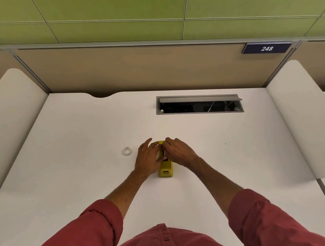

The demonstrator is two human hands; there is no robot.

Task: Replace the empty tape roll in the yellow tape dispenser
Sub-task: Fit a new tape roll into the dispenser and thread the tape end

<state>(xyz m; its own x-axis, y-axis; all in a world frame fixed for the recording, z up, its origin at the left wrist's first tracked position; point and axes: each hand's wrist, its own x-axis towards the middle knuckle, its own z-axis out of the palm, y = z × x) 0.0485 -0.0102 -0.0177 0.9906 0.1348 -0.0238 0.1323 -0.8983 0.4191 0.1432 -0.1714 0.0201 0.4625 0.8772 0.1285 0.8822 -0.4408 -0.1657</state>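
Observation:
The yellow tape dispenser [166, 169] stands on the white desk [226, 166], its length running away from me. My left hand [148, 159] presses against its left side and holds it. My right hand [178, 152] is on its right side, with fingertips pinched over the dark slot in the top; what they pinch is hidden. A thin white ring, an empty tape core [126, 151], lies flat on the desk a short way left of my left hand.
An open cable hatch [199, 106] with a raised grey lid is set into the desk behind the dispenser. White side panels rise at left [14, 119] and right [297, 119]. A beige partition with a "248" sign [267, 48] closes the back.

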